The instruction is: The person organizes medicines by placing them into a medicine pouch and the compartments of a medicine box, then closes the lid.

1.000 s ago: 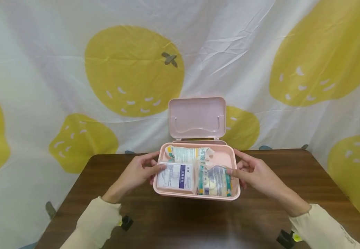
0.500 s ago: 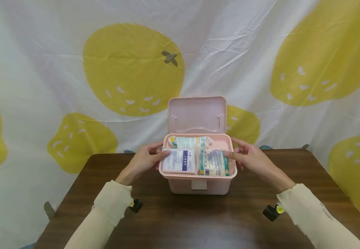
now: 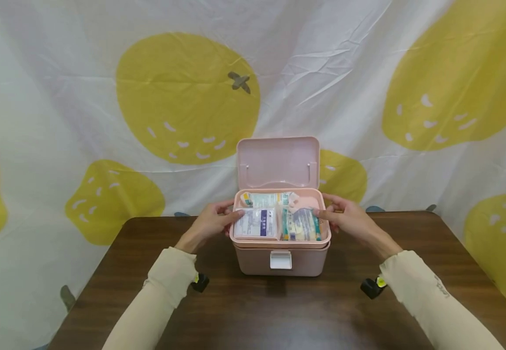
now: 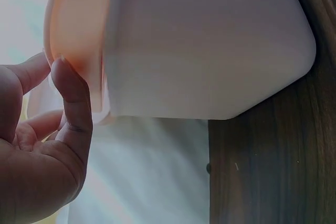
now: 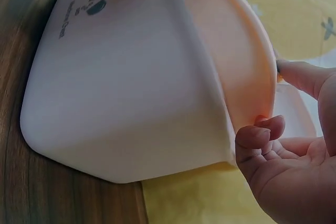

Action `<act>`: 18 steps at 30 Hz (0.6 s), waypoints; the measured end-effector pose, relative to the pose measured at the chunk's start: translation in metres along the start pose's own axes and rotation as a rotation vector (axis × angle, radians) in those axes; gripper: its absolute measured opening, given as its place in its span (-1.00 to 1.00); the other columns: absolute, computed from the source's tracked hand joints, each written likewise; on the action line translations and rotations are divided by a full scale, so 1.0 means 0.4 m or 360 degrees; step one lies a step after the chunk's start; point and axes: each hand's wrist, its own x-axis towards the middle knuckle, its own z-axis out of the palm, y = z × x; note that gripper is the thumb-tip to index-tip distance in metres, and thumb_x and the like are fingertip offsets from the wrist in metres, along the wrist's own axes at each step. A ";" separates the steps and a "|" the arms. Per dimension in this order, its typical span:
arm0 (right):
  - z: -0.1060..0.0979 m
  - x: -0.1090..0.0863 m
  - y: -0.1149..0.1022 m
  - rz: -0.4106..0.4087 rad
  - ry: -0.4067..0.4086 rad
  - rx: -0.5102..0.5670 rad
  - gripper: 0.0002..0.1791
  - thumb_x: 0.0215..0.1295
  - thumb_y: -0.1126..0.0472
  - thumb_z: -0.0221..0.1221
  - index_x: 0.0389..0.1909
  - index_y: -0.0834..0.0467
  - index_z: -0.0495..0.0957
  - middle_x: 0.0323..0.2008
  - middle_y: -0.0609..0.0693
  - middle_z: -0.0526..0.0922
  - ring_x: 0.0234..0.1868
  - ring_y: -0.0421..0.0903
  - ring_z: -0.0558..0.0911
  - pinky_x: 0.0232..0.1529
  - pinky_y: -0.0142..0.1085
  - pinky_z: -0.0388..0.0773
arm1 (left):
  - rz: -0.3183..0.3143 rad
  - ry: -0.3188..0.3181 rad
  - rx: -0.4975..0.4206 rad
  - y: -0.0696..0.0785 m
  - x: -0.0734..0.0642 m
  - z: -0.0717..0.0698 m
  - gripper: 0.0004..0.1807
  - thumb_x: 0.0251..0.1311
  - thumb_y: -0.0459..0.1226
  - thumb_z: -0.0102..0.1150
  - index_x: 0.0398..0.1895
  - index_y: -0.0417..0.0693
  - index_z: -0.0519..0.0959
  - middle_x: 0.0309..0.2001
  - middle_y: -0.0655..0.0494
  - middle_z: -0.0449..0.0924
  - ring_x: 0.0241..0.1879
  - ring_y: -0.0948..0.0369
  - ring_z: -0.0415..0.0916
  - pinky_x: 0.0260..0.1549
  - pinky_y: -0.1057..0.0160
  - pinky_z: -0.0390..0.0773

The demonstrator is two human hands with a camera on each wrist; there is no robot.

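A pink tray sits partly inside the mouth of a pink medicine box, its rim standing above the box's edge. My left hand pinches the tray's left rim, thumb on top and fingers under the outside; the left wrist view shows this hand at the tray wall. On the opposite side my right hand pinches the right rim the same way. In the tray lie a white packet with a purple band, a green-and-clear packet and a long white-green packet.
The box's hinged lid stands raised at the back. A latch hangs on the box front. The box rests on a dark wooden table, before a white curtain printed with yellow fruit.
Both hands have carried the tray back and away from me, over the box, and it has settled into the box's mouth. The box front and latch have come into view below it.
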 end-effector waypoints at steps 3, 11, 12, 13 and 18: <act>0.002 0.007 0.007 0.0004 -0.0003 -0.0006 -0.09 0.27 -0.09 0.31 0.51 0.16 0.14 -0.43 -0.02 0.47 -0.53 -0.15 0.45 -0.44 -0.32 0.44 | -0.0016 0.0001 0.0002 -0.006 0.008 0.005 -0.41 0.29 -0.16 0.28 0.38 0.00 0.42 -0.43 0.06 0.52 -0.60 0.26 0.46 -0.57 0.31 0.54; 0.003 0.006 0.022 0.0003 -0.0044 -0.0059 -0.10 0.29 -0.11 0.28 0.53 0.11 0.11 -0.41 0.03 0.46 -0.48 -0.07 0.46 -0.44 -0.31 0.43 | -0.0010 -0.0030 0.0026 -0.013 0.005 0.011 -0.39 0.30 -0.16 0.28 0.41 0.04 0.39 -0.42 0.05 0.53 -0.58 0.25 0.47 -0.57 0.30 0.55; 0.003 0.006 0.022 0.0000 -0.0047 -0.0074 -0.09 0.29 -0.11 0.28 0.53 0.12 0.11 -0.41 0.03 0.46 -0.48 -0.06 0.46 -0.44 -0.32 0.43 | -0.0008 -0.0034 0.0031 -0.013 0.005 0.010 -0.40 0.30 -0.16 0.28 0.39 0.03 0.41 -0.42 0.05 0.54 -0.58 0.24 0.47 -0.56 0.29 0.55; 0.004 0.005 0.022 0.0000 -0.0048 -0.0087 -0.09 0.29 -0.12 0.28 0.53 0.13 0.11 -0.41 0.04 0.46 -0.48 -0.06 0.46 -0.45 -0.32 0.41 | -0.0006 -0.0037 0.0038 -0.012 0.005 0.009 -0.42 0.29 -0.17 0.28 0.38 0.01 0.42 -0.41 0.04 0.54 -0.57 0.24 0.48 -0.54 0.26 0.57; 0.005 0.004 0.026 0.0002 -0.0044 -0.0161 -0.10 0.29 -0.13 0.27 0.51 0.16 0.14 -0.41 0.06 0.47 -0.50 -0.10 0.45 -0.49 -0.34 0.36 | -0.0018 -0.0057 0.0088 -0.010 0.004 0.010 -0.46 0.30 -0.16 0.27 0.34 -0.01 0.46 -0.42 0.05 0.56 -0.57 0.24 0.48 -0.48 0.15 0.60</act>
